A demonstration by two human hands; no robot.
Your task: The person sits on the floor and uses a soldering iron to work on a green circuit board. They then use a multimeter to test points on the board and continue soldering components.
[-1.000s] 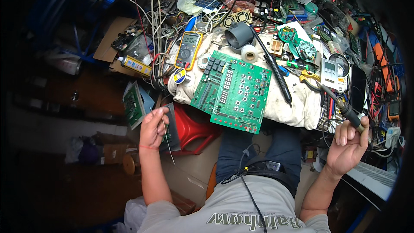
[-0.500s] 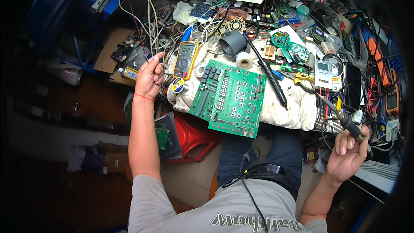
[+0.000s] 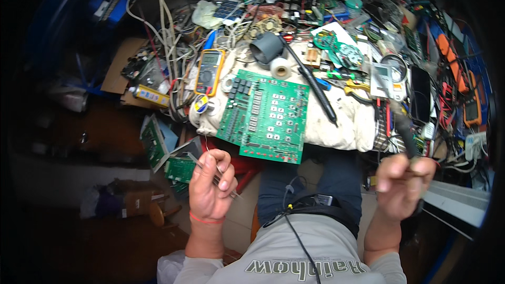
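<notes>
My left hand (image 3: 210, 186) is closed on a pair of thin metal tweezers (image 3: 229, 191), near the lower left corner of a green circuit board (image 3: 288, 126). A fine wire runs up from its fingertips toward a small solder spool (image 3: 201, 104) at the cloth's edge. In my right hand (image 3: 402, 186) is a soldering iron (image 3: 404, 132) with a dark handle, smeared by motion and pointing up and away. The board has a digit display, push buttons and several black relays; it lies on a pale cloth (image 3: 344, 126), and neither hand touches it.
A yellow multimeter (image 3: 210, 72) lies left of the board. Behind it stand a grey cup-like tube (image 3: 266, 48) and a white roll (image 3: 280, 68). A black pen-shaped tool (image 3: 318, 89) and yellow-handled pliers (image 3: 359, 92) lie to the right. Cables and loose boards crowd the bench's back.
My left hand has come down and toward me from beside the multimeter, still holding the tweezers. My right hand, with the soldering iron, has shifted left. The whole view has shifted slightly.
</notes>
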